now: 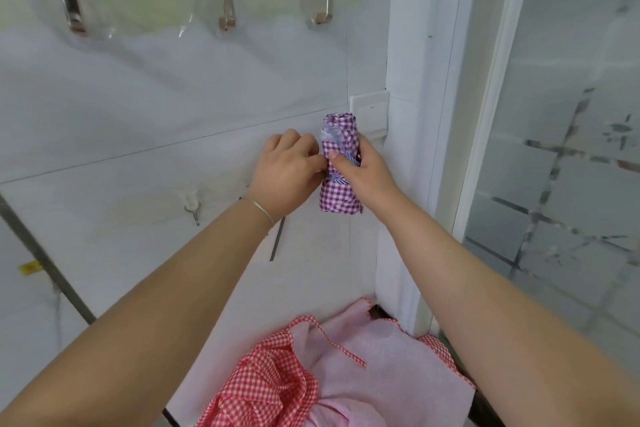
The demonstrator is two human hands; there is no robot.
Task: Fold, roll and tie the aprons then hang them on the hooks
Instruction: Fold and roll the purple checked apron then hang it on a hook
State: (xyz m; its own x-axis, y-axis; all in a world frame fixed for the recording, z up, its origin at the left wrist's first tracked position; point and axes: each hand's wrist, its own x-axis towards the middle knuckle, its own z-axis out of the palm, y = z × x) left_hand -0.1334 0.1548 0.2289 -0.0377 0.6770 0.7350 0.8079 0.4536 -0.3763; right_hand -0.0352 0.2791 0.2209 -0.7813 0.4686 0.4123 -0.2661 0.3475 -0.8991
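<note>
Purple checked apron roll [339, 166] stands upright just left of the wall switch [370, 113], right hand [363, 172] wrapped around it, left hand [289, 172] pinching its tie.

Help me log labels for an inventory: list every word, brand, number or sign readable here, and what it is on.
None can be read.
The yellow tag on the left wall: too blurred to tell any print.
The purple checked apron roll in the hands and the red checked apron below show only patterns.
</note>
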